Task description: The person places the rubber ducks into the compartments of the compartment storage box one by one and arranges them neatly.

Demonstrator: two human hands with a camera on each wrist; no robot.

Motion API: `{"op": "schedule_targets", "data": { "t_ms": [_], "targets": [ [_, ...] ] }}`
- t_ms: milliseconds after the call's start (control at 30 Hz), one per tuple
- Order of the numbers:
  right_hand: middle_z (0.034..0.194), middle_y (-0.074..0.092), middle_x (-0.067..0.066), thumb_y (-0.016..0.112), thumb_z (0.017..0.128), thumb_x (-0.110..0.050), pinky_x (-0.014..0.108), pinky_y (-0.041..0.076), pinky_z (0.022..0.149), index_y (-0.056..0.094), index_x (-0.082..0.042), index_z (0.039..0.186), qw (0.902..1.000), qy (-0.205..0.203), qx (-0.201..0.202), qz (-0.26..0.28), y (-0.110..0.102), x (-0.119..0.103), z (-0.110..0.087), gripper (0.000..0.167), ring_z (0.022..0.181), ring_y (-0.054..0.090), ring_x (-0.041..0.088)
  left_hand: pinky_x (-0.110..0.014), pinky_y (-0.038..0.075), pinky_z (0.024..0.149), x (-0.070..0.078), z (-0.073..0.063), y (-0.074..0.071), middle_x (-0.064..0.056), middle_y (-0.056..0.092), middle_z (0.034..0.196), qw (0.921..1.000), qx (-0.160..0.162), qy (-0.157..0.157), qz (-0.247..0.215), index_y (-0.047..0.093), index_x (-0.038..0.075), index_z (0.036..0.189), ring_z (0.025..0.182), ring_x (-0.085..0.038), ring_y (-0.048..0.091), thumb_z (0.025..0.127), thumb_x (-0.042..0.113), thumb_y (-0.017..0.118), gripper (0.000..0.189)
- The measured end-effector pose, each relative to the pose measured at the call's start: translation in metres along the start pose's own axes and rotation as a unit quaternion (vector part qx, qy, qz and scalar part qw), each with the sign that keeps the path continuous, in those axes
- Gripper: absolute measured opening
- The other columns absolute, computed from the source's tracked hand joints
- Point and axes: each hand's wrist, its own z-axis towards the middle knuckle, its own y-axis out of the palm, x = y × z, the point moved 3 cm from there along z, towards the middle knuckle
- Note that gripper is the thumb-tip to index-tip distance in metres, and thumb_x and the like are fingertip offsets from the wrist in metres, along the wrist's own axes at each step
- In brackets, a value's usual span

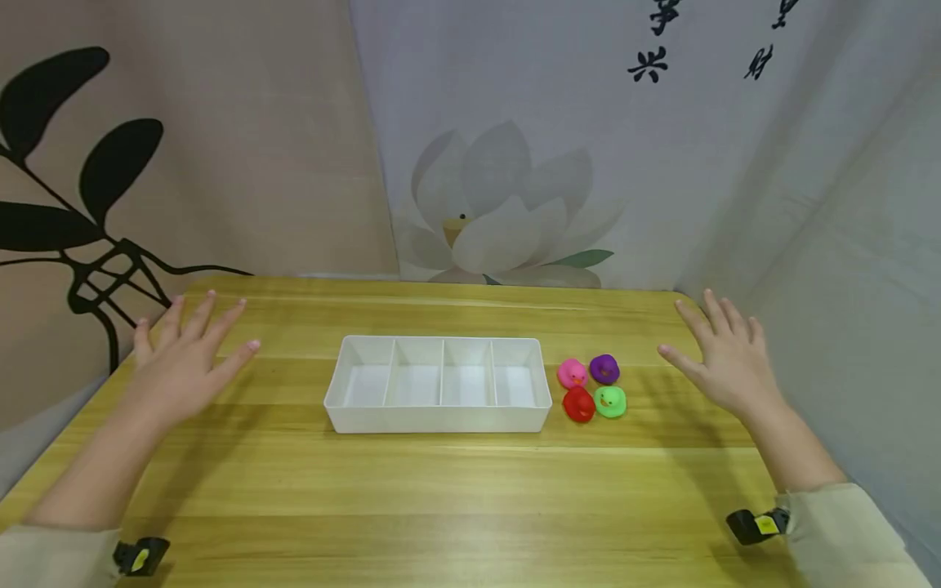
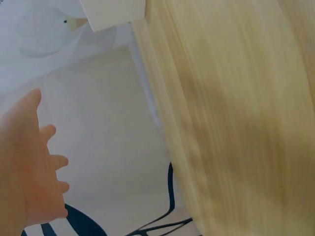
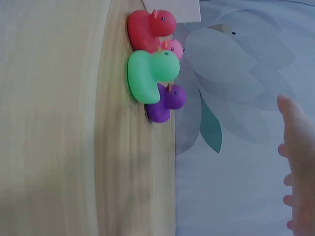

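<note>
In the head view a white divided box (image 1: 441, 420) stands mid-table, its several compartments in a row with nothing in them. Just right of it sit small toy ducks in a tight cluster: pink (image 1: 572, 373) and purple (image 1: 604, 369) behind, red (image 1: 579, 404) and green (image 1: 610, 402) in front. My left hand (image 1: 184, 359) is held with fingers spread, well left of the box, touching nothing. On the other side my right hand (image 1: 728, 359) is also spread and free of any object, nearest to the purple and green ducks.
The wooden table (image 1: 456, 506) ends at a hanging cloth (image 1: 507, 98) printed with a lotus and black characters. A fabric panel (image 1: 257, 147) with dark leaves hangs at the left. Both wrists wear a small black camera (image 1: 141, 557).
</note>
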Motion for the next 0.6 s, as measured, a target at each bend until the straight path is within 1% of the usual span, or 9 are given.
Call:
{"op": "schedule_targets", "data": {
  "t_ms": [133,333,467,600],
  "targets": [
    [0.157,0.004,0.022,0.045,0.095,-0.056,0.064,-0.005,0.105,0.016,-0.018,0.155,0.9997,-0.007,0.021,0.010,0.004,-0.006,-0.004,0.077,0.141,0.000,0.043,-0.064,-0.024,0.094,0.006,-0.003,0.004,-0.022,-0.007,0.156,0.9997,0.013,0.001,-0.021,0.007,0.020,0.156,0.137,-0.042,-0.021,0.100,0.051,0.035,0.070],
    [0.155,0.012,0.024,0.050,0.095,-0.051,0.067,0.004,0.104,0.025,-0.013,0.153,0.9970,-0.024,0.049,0.056,0.012,-0.017,-0.011,0.073,0.137,0.013,0.049,-0.065,-0.021,0.097,0.016,-0.005,0.013,-0.022,-0.005,0.157,0.9975,0.033,0.003,-0.063,0.010,0.019,0.156,0.138,-0.045,-0.016,0.101,0.047,0.039,0.068],
    [0.153,0.019,0.026,0.054,0.095,-0.048,0.071,0.010,0.100,0.031,-0.011,0.150,0.9934,-0.022,0.065,0.092,0.018,-0.023,-0.017,0.071,0.132,0.019,0.054,-0.066,-0.018,0.098,0.021,-0.005,0.020,-0.022,0.000,0.157,0.9934,0.056,0.012,-0.100,0.014,0.017,0.155,0.139,-0.046,-0.011,0.101,0.044,0.041,0.066],
    [0.150,0.025,0.027,0.057,0.094,-0.044,0.071,0.011,0.099,0.036,-0.008,0.147,0.9895,-0.010,0.077,0.121,0.027,-0.025,-0.022,0.067,0.131,0.022,0.054,-0.065,-0.015,0.100,0.027,-0.005,0.029,-0.020,0.002,0.157,0.9876,0.071,0.020,-0.138,0.018,0.015,0.154,0.139,-0.046,-0.007,0.101,0.041,0.044,0.065]
  ]
}}
